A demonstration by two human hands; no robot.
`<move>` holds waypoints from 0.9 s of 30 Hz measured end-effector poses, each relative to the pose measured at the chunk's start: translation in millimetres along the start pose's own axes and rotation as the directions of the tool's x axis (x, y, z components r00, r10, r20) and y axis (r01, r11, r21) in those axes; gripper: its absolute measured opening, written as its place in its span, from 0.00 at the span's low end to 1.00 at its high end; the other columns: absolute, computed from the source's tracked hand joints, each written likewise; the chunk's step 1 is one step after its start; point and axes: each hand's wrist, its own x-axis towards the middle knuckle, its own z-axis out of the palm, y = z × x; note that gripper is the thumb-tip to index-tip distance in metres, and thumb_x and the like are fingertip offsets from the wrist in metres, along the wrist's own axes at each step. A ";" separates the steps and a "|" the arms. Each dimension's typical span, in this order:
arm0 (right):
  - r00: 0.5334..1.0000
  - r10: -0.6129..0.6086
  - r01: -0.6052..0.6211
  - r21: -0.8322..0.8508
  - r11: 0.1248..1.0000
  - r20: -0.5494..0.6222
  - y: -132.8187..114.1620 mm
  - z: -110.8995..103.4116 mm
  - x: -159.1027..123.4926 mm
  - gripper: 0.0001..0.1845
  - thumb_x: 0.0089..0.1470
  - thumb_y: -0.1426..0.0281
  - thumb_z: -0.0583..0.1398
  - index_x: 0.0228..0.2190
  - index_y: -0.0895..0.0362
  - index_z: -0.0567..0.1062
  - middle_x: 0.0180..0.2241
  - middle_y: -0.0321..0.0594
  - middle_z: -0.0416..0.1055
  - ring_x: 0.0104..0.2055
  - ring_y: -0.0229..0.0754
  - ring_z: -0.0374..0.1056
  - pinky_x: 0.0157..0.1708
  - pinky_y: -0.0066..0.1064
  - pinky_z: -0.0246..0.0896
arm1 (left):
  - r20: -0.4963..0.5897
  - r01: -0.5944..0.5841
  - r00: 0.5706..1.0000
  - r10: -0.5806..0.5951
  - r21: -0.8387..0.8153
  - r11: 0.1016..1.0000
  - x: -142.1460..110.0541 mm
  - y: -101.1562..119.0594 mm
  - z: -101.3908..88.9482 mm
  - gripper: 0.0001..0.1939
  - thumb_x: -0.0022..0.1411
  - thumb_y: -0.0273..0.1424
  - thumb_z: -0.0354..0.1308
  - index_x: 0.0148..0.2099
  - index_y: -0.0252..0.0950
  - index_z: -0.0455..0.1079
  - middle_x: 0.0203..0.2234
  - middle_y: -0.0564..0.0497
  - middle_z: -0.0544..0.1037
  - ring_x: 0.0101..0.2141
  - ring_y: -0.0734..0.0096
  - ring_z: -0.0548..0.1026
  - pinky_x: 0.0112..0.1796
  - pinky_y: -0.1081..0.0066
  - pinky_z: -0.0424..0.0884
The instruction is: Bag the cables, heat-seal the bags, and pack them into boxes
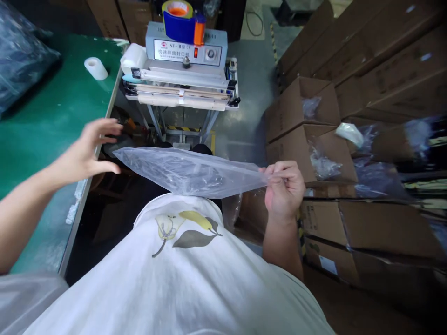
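Observation:
A clear plastic bag [188,174] is stretched crosswise in front of my waist, with something indistinct inside or folded in it. My right hand [284,186] pinches its right end between thumb and fingers. Off the bag's left tip, my left hand [94,151] is spread, thumb and fingers apart, holding nothing. Beyond the bag stands a foot-operated sealing machine [186,51] with a pale sealing bar [185,77]. On top of the machine sits a blue tape dispenser [179,23] with a roll of tape.
A green table [70,102] runs along the left, bearing a white roll [96,68] and a large dark plastic-wrapped bundle [24,56]. Open cardboard boxes [284,111] holding clear plastic are stacked at right. More boxes [387,228] stand closer on that side.

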 end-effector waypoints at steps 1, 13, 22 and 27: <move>1.000 -0.003 0.003 -0.009 1.000 -0.007 2.1 -0.5 0.7 0.19 0.55 0.55 0.70 0.25 0.52 0.71 0.33 0.33 0.62 0.32 0.37 0.66 0.39 0.36 0.72 | 0.066 -0.027 0.997 0.027 -0.002 1.000 3.9 -2.1 15.4 0.46 0.44 0.56 0.75 0.59 0.36 0.71 0.51 0.42 0.77 0.48 0.61 0.76 0.50 0.60 0.76; 0.949 0.211 -0.197 -0.080 0.977 0.233 47.4 -5.8 -0.8 0.20 0.52 0.50 0.70 0.22 0.52 0.80 0.23 0.35 0.72 0.26 0.41 0.67 0.28 0.33 0.64 | 0.051 0.135 0.991 -0.125 -0.320 0.938 1.4 -23.1 92.3 0.28 0.48 0.57 0.73 0.38 0.38 0.81 0.38 0.44 0.81 0.39 0.60 0.78 0.42 0.64 0.75; 0.970 0.225 -0.198 0.246 0.949 -0.089 33.6 14.0 15.4 0.27 0.42 0.47 0.73 0.17 0.53 0.71 0.21 0.32 0.55 0.23 0.34 0.56 0.20 0.27 0.56 | -0.264 0.071 0.902 -0.341 -0.689 0.722 23.1 -6.0 97.5 0.22 0.49 0.50 0.76 0.27 0.34 0.79 0.23 0.49 0.76 0.26 0.72 0.70 0.29 0.71 0.66; 0.931 0.341 -0.295 0.279 0.914 -0.133 47.6 25.0 8.9 0.25 0.38 0.51 0.75 0.17 0.55 0.71 0.21 0.31 0.59 0.21 0.31 0.56 0.18 0.24 0.54 | -0.467 -0.062 0.825 -0.317 -0.633 0.772 27.4 -6.5 105.2 0.19 0.52 0.45 0.76 0.30 0.33 0.80 0.25 0.52 0.72 0.24 0.78 0.63 0.25 0.73 0.57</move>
